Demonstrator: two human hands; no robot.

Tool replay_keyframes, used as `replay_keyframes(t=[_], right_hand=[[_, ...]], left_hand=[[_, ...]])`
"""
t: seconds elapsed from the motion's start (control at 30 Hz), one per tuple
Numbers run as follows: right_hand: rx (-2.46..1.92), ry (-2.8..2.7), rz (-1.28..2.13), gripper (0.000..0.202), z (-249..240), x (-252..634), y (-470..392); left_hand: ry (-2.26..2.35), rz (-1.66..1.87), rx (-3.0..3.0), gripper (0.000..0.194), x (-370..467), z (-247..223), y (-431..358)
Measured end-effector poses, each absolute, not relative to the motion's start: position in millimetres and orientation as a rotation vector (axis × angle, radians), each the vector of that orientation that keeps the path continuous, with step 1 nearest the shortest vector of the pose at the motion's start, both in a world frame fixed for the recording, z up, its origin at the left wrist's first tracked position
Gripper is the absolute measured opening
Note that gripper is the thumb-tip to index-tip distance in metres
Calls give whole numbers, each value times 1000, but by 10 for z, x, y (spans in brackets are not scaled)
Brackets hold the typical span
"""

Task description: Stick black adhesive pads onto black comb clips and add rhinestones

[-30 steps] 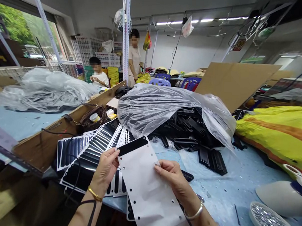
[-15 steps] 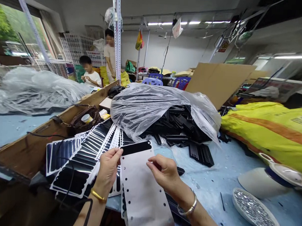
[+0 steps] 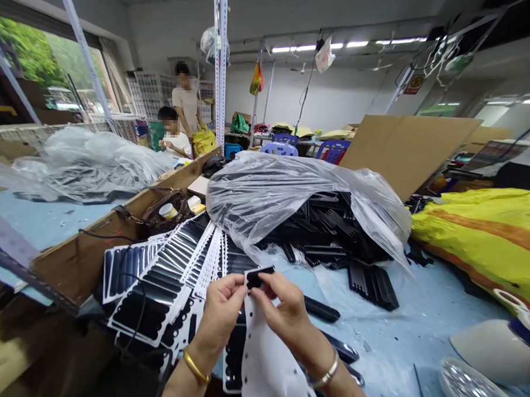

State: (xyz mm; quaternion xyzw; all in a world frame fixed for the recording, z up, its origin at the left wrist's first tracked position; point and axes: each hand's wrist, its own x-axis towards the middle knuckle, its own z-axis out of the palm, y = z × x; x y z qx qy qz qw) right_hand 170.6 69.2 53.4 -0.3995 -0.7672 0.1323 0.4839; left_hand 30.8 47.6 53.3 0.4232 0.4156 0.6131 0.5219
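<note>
A white backing sheet (image 3: 269, 357) with small holes along its edges hangs below my hands, a black strip (image 3: 256, 276) at its top. My left hand (image 3: 226, 305) pinches the sheet's upper left corner. On the right, my right hand (image 3: 282, 301) has thumb and fingers closed on the black strip's right part. Fanned sheets of black strips (image 3: 150, 299) lie to the left. Beyond my hands, a clear plastic bag (image 3: 256, 192) spills black slotted combs (image 3: 373, 285) onto the blue table.
A wooden board (image 3: 82, 255) edges the table's left side. At the right are a yellow sack (image 3: 500, 232), a white mug (image 3: 491, 349), a dish of shiny pieces (image 3: 480, 389) and a thin dark stick (image 3: 418, 382). Two people (image 3: 185, 104) are at the back left.
My right hand has moved up to the black strip and closed on it, near my left hand. The sheet now bends below. The view has shifted left.
</note>
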Motion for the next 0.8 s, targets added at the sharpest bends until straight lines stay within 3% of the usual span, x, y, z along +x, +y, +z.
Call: replay_keyframes(t=[0.17, 0.33, 0.63, 0.8], right_hand=[[-939, -1845, 341, 14, 469, 1631, 710], [-1015, -1816, 547, 31, 436, 1639, 678], [-1150, -1465, 1088, 34, 476, 1766, 608], [-1172, -1132, 1151, 36, 573, 2123, 653]], left_hand=[[1078, 1466, 1258, 18, 324, 467, 498], [1141, 1455, 1408, 22, 335, 477, 422], [1035, 1341, 1134, 17, 407, 454, 406], [1103, 1353, 810, 33, 369, 172, 621]])
